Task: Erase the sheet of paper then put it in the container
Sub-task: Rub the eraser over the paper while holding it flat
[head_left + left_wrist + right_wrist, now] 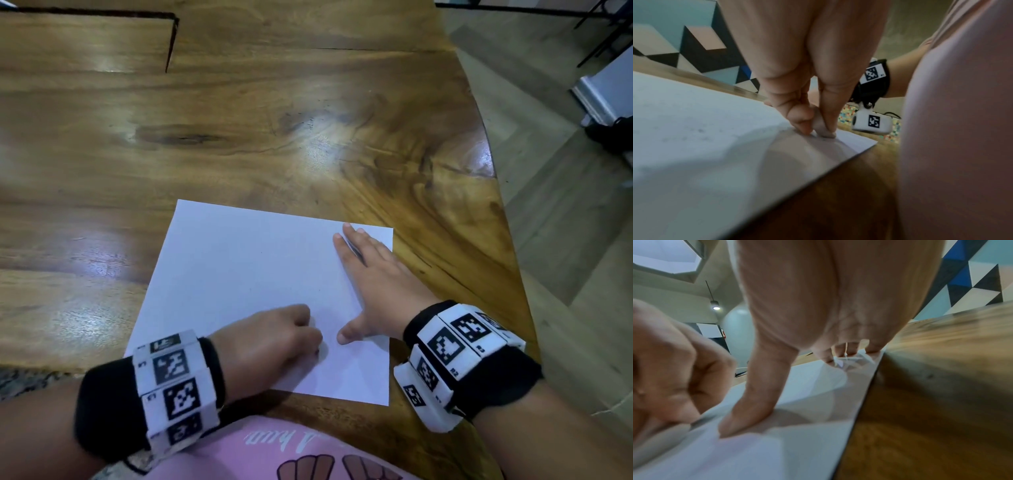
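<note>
Sheet of paper lies lower centre on the table. Right hand is pressed flat, fingers straight, anchoring it; eraser is pinched by left hand, rubbing.

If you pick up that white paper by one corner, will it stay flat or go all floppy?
Probably floppy: the sheet of paper looks like one thin sheet lying flat on the table. It likely slides easily on that glossy wood, since the right hand presses it flat while the left hand rubs an eraser on it.

Overhead glare streaks the table; both wrist views are dim, blurred, edge-warped.
</note>
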Tool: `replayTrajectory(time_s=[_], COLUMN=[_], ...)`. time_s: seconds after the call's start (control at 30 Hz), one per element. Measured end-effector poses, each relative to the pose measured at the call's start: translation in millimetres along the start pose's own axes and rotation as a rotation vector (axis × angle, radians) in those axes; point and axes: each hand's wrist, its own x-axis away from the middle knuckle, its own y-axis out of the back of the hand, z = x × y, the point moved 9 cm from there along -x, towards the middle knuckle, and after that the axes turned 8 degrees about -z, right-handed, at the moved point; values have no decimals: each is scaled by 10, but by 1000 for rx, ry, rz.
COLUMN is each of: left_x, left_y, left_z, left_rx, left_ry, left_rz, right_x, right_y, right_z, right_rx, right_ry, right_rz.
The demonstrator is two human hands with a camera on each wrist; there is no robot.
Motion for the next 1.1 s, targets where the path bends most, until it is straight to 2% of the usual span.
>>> replayTrajectory(time_s=[0.13, 0.2, 0.27, 0.37, 0.4, 0.57, 0.7, 0.8, 0.83, 0.9, 1.0, 1.1], left_x=[-352, -393, -259, 13, 23, -333, -237, 5, 18, -71, -290, -264], left_y=[360, 391, 233, -77, -77, 328, 178, -73, -85, 12, 233, 235], left_z=[153, 140, 24, -133, -139, 109, 34, -94, -105, -61, 68, 42], left_rx=[-11, -41, -47, 29, 50, -10, -27, 2, 18, 54, 11, -27], left_ry=[41, 19, -22, -29, -29, 45, -16, -26, -29, -13, 30, -15], left_rz=[-192, -233, -168, 24, 38, -218, -110, 65, 78, 22, -137, -131], right_x=[-6, -6, -7, -1, 0, 5, 0, 14, 16, 14, 8, 6], right_y=[-5, -6, -2, 2, 4, 10, 7, 5, 6, 1, -3, -9], right_z=[3, 1, 5, -2, 1, 21, 15, 3, 3, 7, 4, 4], right_rx=[12, 6, -4, -3, 0, 12, 13, 2, 1, 4, 6, 2], right_ry=[9, 5, 2, -2, 1, 8, 6, 1, 1, 3, 1, -2], right_rz=[-2, 0, 2, -1, -3, 4, 2, 5, 6, 10, 16, 25])
